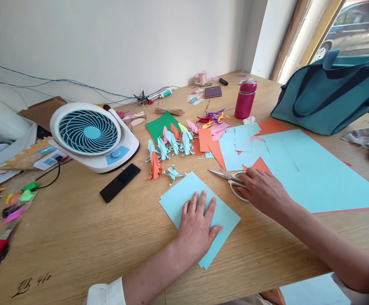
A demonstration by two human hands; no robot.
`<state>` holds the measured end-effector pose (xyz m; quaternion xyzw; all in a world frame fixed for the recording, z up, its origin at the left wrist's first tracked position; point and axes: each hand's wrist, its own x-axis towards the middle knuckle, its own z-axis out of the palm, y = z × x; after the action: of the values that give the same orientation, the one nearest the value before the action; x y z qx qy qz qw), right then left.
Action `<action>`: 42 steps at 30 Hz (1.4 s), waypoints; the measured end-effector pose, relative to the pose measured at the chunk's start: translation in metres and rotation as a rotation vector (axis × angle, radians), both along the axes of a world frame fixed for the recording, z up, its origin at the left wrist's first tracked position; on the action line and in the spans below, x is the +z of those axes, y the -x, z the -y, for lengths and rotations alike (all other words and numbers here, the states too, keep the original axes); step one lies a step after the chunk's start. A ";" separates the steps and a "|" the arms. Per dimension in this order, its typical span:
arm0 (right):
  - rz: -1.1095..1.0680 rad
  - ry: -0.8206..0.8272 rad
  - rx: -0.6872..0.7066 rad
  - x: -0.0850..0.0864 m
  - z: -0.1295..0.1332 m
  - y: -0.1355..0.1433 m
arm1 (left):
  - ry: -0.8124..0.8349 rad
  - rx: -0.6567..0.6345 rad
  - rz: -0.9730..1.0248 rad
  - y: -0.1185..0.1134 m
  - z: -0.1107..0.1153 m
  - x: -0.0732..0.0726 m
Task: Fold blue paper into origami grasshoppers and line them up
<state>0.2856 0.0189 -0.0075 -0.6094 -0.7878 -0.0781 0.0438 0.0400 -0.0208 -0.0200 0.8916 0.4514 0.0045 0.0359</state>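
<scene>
**Wooden table by a white wall, half paper, half elbow room**

So there's a plain white wall (108, 38) behind a light-brown wood-grain table (117, 237). A big teal fabric bag (333, 97) sits back right, pretty much boxing in that corner. In front of it lies a large light-blue paper sheet (324, 178) over something reddish, so bare wood is scarce over there. The round white-and-blue fan (92, 132) faces the work area from the left, likely for air.

Dead centre is a small stack of light-blue paper sheets (224, 214). The left hand (195, 228) is flat on it, fingers spread, probably so nothing slides. One corner points toward the front edge, bare wood in between. Loads of room left of it, up to the flat black phone (120, 183).

The right hand (263, 186) covers the pale handles of metal scissors (230, 176); can't tell if it's actually pinching them. The tips stop just short of the stack. Little folded-paper figures (172, 142) crowd just beyond, so space is tight that way.
</scene>
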 end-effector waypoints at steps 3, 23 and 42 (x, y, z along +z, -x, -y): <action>-0.047 -0.078 -0.007 0.000 0.005 0.004 | 0.016 -0.041 0.069 0.003 0.008 -0.003; -0.124 -0.145 -0.115 -0.007 0.022 0.023 | -0.014 -0.125 0.320 0.021 0.013 -0.009; -0.040 -0.090 -0.107 -0.010 -0.032 -0.016 | 0.004 -0.152 0.295 0.022 0.010 -0.012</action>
<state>0.3020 0.0513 -0.0171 -0.6496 -0.7486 -0.1034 0.0825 0.0176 -0.0307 -0.0322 0.9128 0.3725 0.1316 0.1035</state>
